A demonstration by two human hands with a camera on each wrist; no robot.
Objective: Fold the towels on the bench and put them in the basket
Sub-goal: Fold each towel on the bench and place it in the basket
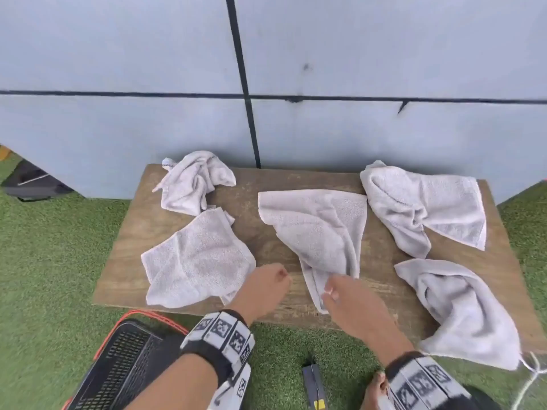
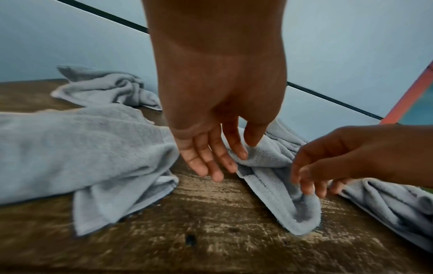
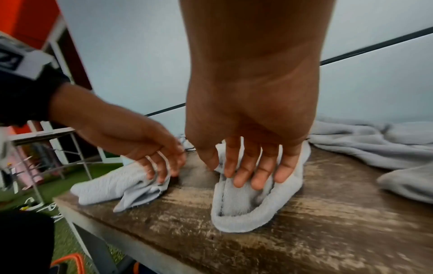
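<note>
Several pale grey towels lie on the wooden bench [image 1: 296,179]. The middle towel [image 1: 319,229] tapers to a narrow end at the front edge. My right hand [image 1: 328,291] holds that end: in the right wrist view the fingers [image 3: 246,172] lie over the cloth and the thumb pinches its edge. My left hand [image 1: 278,276] hovers with relaxed fingers [image 2: 211,166] between the middle towel and the front-left towel [image 1: 198,258], holding nothing. The black mesh basket [image 1: 127,365] with an orange rim stands on the turf below the bench's front left.
A crumpled towel [image 1: 192,182] lies at the back left, another [image 1: 420,202] at the back right, and one [image 1: 461,306] hangs over the front right edge. A grey panel wall stands behind the bench. A dark device [image 1: 313,386] lies on the green turf by my feet.
</note>
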